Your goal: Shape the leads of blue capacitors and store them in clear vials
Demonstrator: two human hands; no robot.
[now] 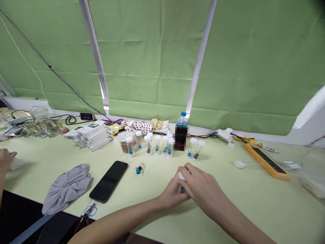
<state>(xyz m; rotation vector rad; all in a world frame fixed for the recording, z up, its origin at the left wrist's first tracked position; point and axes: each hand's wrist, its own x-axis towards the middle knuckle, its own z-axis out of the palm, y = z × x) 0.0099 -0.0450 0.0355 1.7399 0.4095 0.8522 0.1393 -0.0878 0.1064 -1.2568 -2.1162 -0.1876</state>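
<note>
My left hand point(170, 194) is closed around the body of a small clear tube point(181, 189) with something dark and bluish inside. My right hand point(199, 181) grips the tube's white cap point(181, 176) from above, its fingers curled over the top. Most of the tube is hidden between both hands. Beyond them, several similar capped tubes point(157, 145) stand upright in a loose row, with blue, green or dark pieces inside. A blue-ended small part point(138, 170) lies on the table beside thin metal rods point(143, 169).
A black phone point(108, 181) and a grey cloth point(67, 188) lie to the left. Behind stand white boxes point(92, 135) and a dark drink bottle point(182, 122). On the right are an orange power strip point(266, 162) and a clear tube lying flat point(250, 164). Another person's hand point(6, 159) is far left.
</note>
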